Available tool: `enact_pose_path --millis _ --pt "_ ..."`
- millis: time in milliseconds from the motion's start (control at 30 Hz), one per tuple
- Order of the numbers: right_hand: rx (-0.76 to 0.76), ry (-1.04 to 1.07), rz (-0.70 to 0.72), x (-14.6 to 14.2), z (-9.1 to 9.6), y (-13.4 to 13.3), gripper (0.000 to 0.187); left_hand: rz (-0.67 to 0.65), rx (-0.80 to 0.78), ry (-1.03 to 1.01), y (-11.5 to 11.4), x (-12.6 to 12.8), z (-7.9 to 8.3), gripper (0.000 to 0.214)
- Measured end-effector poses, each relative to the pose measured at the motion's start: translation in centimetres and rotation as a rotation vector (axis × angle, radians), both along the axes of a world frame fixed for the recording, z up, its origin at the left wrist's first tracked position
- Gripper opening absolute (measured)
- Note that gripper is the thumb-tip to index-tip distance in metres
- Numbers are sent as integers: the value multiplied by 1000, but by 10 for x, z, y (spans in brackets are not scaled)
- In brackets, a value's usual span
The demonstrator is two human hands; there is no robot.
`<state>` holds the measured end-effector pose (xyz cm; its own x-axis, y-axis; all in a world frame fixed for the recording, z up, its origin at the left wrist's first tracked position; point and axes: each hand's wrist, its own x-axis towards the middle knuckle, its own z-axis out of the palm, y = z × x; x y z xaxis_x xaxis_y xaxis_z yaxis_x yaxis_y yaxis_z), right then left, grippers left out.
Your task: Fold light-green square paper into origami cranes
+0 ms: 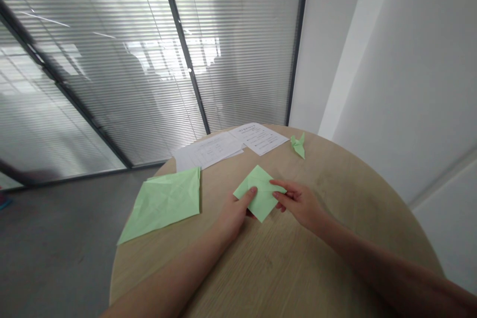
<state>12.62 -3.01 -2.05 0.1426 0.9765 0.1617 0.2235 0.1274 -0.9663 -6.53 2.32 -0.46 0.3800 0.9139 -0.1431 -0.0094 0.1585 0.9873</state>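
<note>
A small folded square of light green paper (260,203) is held between my two hands, turned so that one corner points toward me. My left hand (240,208) grips its left side, thumb on top and the other fingers underneath. At the right corner my right hand (296,199) pinches the paper between thumb and fingers. Faint crease lines cross the upper part of the square. Beyond my right hand stands a small folded green paper figure (298,145), pointed at its ends.
To the left lies a larger stack of creased green paper (167,198), reaching the table's edge. White printed sheets (208,150) overlap at the back of the round wooden table (238,268). A glass partition with blinds (246,59) stands behind, a white wall (417,84) on the right.
</note>
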Motion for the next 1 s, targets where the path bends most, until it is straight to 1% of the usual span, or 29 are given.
enact_pose_path --millis 133,333,467,667,833,900,1000 --pt "-7 68 3 0 -4 3 43 -6 -27 -37 1 0 -2 45" --pt "-7 87 -1 3 -10 8 42 8 -54 -48 2 1 -4 41" --pt "9 99 -22 4 -7 8 39 0 -53 -54 1 2 -2 41" --pt "21 44 -29 3 -3 5 33 -2 -35 -57 1 3 0 45" --pt "21 33 -21 0 -3 4 31 11 -35 -51 0 3 0 41" --pt "24 55 -27 0 -3 4 34 16 -37 -58 -1 3 1 38" --pt "27 101 -33 -1 -3 4 44 24 -42 -74 -1 3 1 34"
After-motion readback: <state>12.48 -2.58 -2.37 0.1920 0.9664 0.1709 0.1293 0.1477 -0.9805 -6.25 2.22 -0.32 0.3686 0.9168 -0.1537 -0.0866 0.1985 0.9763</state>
